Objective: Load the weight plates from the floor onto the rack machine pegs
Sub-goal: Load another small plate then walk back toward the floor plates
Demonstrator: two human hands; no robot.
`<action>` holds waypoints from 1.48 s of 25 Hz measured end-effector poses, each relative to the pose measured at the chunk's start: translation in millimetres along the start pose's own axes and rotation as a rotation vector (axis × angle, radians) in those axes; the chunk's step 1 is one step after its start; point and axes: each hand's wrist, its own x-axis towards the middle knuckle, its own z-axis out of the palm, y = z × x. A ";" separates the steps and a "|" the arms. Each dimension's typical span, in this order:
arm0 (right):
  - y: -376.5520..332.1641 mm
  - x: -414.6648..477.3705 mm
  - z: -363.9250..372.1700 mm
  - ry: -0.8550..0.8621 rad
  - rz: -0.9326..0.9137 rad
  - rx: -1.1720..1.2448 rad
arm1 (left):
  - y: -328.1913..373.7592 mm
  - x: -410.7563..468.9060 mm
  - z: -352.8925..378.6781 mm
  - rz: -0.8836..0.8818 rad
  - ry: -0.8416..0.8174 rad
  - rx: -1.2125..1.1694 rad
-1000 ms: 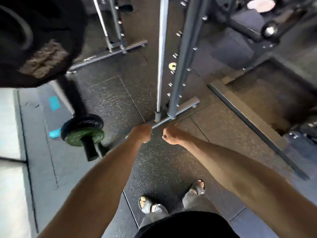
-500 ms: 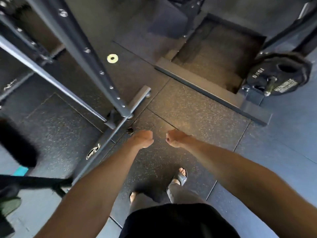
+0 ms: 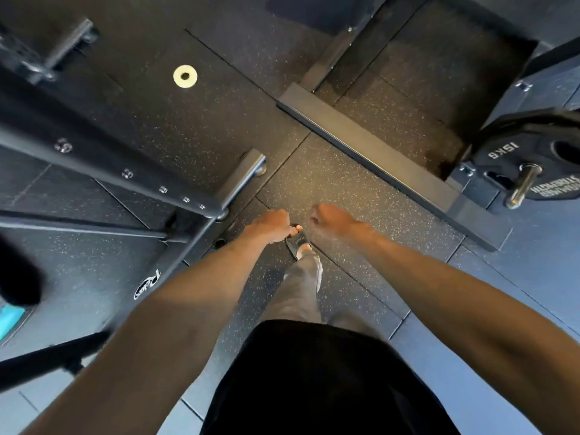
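View downward from the head: one weight plate [image 3: 510, 160], marked 15KG, sits on a chrome peg [image 3: 522, 189], so at least one plate appears loaded; well to the left of the plate, the left hand [image 3: 271, 222] and right hand [image 3: 329, 219] hold nothing, fingers seemingly curled into loose fists, though the foreshortened view hides the fingertips; farther left of the plate a small pale ring [image 3: 185, 76] lies on the floor [image 3: 345, 177]; no loose plate is in sight, so the remainder cannot be judged
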 end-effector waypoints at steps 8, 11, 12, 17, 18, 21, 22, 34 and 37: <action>-17.8 147.6 -130.5 -0.118 -0.017 -0.096 | -21.6 117.8 -143.7 -0.127 0.015 -0.153; -35.2 214.9 -181.6 -0.166 -0.047 -0.147 | -33.1 164.3 -192.1 -0.155 -0.015 -0.223; -40.8 238.0 -196.8 -0.170 -0.058 -0.179 | -37.1 179.4 -205.7 -0.161 -0.013 -0.249; -72.3 355.4 -268.4 -0.257 -0.133 -0.300 | -56.6 249.5 -287.9 -0.271 0.022 -0.406; -79.5 377.7 -281.9 -0.279 -0.172 -0.337 | -58.5 264.0 -307.4 -0.284 0.041 -0.427; -106.2 443.0 -318.7 -0.331 -0.210 -0.423 | -70.2 309.6 -358.3 -0.321 0.093 -0.541; -113.5 465.2 -326.5 -0.339 -0.220 -0.446 | -77.0 325.4 -371.6 -0.330 0.118 -0.576; -273.8 772.2 -375.3 -0.430 -0.213 -0.606 | -285.6 511.8 -481.5 -0.515 0.112 -0.897; -325.4 849.1 -374.7 -0.429 -0.269 -0.658 | -344.4 556.3 -505.9 -0.596 0.110 -0.929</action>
